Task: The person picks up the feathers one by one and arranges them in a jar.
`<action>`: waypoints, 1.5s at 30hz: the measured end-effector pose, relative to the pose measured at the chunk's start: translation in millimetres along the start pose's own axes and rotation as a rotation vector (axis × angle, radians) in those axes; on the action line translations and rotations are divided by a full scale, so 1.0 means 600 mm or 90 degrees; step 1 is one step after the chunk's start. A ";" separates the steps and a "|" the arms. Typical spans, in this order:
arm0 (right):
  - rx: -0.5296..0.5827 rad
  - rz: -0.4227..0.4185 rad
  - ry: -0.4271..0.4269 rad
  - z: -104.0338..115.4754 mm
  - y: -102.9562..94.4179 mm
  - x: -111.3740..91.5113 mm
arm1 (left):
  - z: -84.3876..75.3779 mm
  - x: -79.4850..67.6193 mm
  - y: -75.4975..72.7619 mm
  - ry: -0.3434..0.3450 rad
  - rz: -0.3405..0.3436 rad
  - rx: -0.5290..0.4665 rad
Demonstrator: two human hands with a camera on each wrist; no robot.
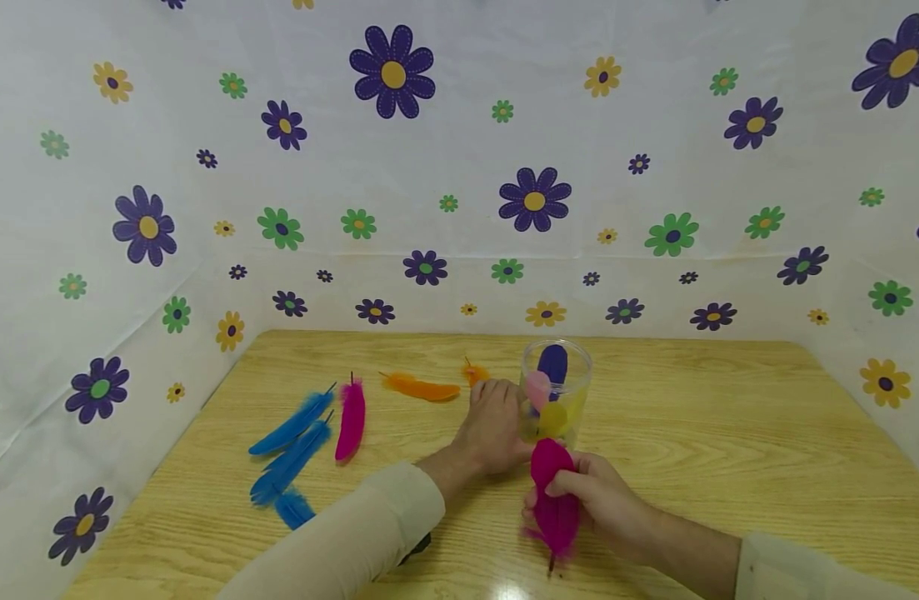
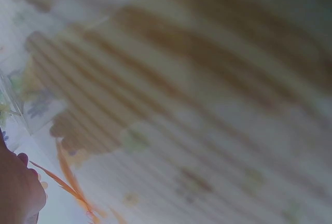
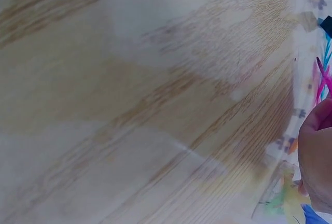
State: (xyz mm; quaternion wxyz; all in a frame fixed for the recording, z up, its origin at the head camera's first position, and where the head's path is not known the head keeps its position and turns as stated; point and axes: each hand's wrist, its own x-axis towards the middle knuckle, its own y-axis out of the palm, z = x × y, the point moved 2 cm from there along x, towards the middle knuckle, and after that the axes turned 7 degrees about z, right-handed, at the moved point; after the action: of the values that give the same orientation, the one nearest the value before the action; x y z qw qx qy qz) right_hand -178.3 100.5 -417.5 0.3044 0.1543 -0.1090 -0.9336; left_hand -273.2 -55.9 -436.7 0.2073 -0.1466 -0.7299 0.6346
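My left hand (image 1: pixel 495 427) holds a clear plastic cup (image 1: pixel 583 398) by its left side; its fingertips are hidden. A dark purple feather (image 1: pixel 552 367), a pale pink feather (image 1: pixel 537 388) and yellow feathers (image 1: pixel 553 418) show in the cup. Just in front of it, my right hand (image 1: pixel 605 504) pinches a magenta feather (image 1: pixel 555 500) under the thumb, quill end down toward me. A wisp at its lower left could be a second feather. An orange feather (image 1: pixel 474 373) lies beyond my left knuckles. Magenta quills (image 3: pixel 322 81) show above the hand in the right wrist view.
Left on the wooden table (image 1: pixel 691 433) lie a long orange feather (image 1: pixel 422 387), a magenta feather (image 1: pixel 351 421) and blue feathers (image 1: pixel 292 454). The lowest blue feather (image 1: pixel 294 507) is close to my left sleeve (image 1: pixel 339 533). A flower-print cloth (image 1: pixel 459 150) surrounds the back and sides.
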 end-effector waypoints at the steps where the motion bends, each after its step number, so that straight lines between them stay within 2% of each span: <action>1: -0.002 -0.001 0.000 0.000 0.000 0.000 | 0.000 0.000 0.000 0.000 0.002 0.001; 15: -0.013 -0.002 -0.021 0.004 -0.004 -0.001 | 0.000 -0.001 -0.002 0.005 0.004 -0.010; 23: -0.023 -0.021 -0.034 0.017 -0.007 -0.003 | 0.001 0.000 0.000 0.009 -0.019 -0.013; 35: -0.049 0.002 -0.058 0.034 -0.005 -0.007 | 0.000 0.001 -0.001 0.001 -0.013 -0.022; 45: -0.067 -0.029 -0.060 0.052 0.000 -0.008 | 0.000 -0.001 0.000 0.008 -0.023 -0.012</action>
State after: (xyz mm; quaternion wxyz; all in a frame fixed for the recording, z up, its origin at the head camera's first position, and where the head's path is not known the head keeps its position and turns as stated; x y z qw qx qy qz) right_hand -185.5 106.8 -387.3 0.2856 0.0966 -0.0703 -0.9509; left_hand -273.0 -56.3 -436.7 0.2216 -0.1394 -0.7370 0.6232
